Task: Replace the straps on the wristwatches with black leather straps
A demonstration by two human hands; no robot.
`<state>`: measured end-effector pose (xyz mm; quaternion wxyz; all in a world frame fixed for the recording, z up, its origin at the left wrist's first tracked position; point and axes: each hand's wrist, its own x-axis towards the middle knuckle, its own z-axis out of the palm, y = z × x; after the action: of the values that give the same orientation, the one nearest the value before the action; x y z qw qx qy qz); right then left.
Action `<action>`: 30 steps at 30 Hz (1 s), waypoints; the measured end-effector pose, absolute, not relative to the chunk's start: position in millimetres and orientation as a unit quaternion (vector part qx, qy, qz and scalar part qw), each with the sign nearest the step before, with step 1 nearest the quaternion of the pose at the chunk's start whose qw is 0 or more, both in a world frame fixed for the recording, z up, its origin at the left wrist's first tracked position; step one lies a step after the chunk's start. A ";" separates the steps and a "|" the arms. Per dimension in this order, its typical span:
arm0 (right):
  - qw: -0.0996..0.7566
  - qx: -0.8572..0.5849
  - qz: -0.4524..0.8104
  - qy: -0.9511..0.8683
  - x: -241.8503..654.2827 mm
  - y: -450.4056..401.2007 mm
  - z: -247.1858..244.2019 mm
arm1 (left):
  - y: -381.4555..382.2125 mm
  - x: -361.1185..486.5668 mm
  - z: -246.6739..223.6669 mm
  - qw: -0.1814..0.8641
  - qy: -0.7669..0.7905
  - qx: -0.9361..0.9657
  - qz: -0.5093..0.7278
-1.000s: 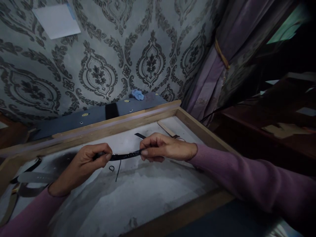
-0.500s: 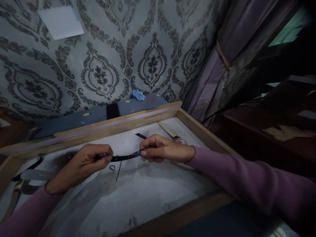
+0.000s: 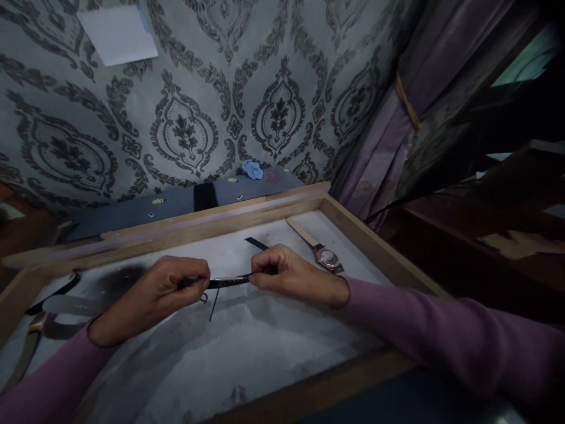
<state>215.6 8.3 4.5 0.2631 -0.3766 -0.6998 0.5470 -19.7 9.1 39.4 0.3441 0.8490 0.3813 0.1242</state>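
A narrow black watch strap (image 3: 229, 281) is stretched level between my two hands, just over the tray's pale floor. My left hand (image 3: 165, 288) pinches its left end between thumb and fingers. At the other end, my right hand (image 3: 291, 274) grips it with curled fingers. Small holes or marks run along the strap. Under it lie a thin dark rod (image 3: 214, 305) and a small black curl (image 3: 204, 298). Another flat black strip (image 3: 256, 243) sticks out behind my right hand. Beyond that wrist rests a wristwatch (image 3: 327, 257) with a brown and tan strap.
A wooden rim (image 3: 362, 244) surrounds the shallow tray. Grey and dark straps (image 3: 73, 306) and a gold-coloured piece (image 3: 37, 323) lie at its left. Behind stand a blue ledge (image 3: 172, 206) with a crumpled blue cloth (image 3: 252, 169) and the patterned wall.
The view has shifted slightly, showing more of the wristwatch. My right hand has turned a little, its fingers more curled. The black strap stays held between both hands.
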 end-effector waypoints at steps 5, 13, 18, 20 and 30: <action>0.257 -0.402 0.403 -0.781 213.4 -0.3 3.9 | 5.3 -17.3 38.6 0.340 0.384 0.849 0.129; 0.264 -0.278 0.240 -0.892 224.4 2.4 2.5 | 7.1 -17.5 35.4 0.369 0.392 0.829 0.150; 0.281 -0.264 0.160 -0.909 227.5 3.3 2.7 | 6.6 -14.6 28.8 0.413 0.403 0.801 0.157; 0.304 -0.258 0.193 -0.897 226.8 4.9 1.0 | 5.7 -13.1 25.5 0.424 0.407 0.793 0.157; 0.222 -0.272 0.572 -0.741 222.0 4.1 -10.0 | -1.4 -2.3 20.2 0.484 0.398 0.763 0.160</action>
<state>222.0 4.1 -10.0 0.2219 -0.2722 -0.7410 0.5724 -2.3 -1.4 20.2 0.4837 0.7628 0.3984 0.1596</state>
